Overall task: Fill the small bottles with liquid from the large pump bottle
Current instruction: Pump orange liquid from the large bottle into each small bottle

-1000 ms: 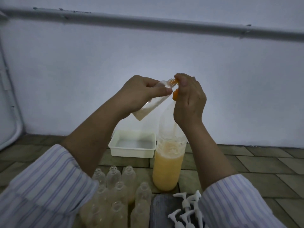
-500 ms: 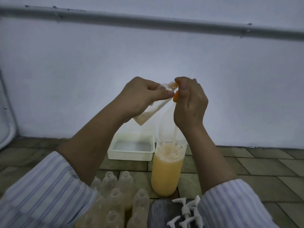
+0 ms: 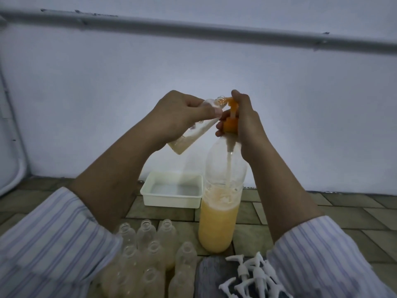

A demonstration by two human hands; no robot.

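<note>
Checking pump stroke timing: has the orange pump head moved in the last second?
Yes. The pump head has risen away from the orange collar; a pale stem now shows between them, inside the right hand.

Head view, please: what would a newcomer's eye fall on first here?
The two hands at centre: the left hand holds a tilted small bottle with its mouth at the orange pump, which the right hand grips. Below stands the large bottle, about half full of orange liquid. In front of it cluster open small bottles, with white pump caps to their right and a white tray behind.
</note>
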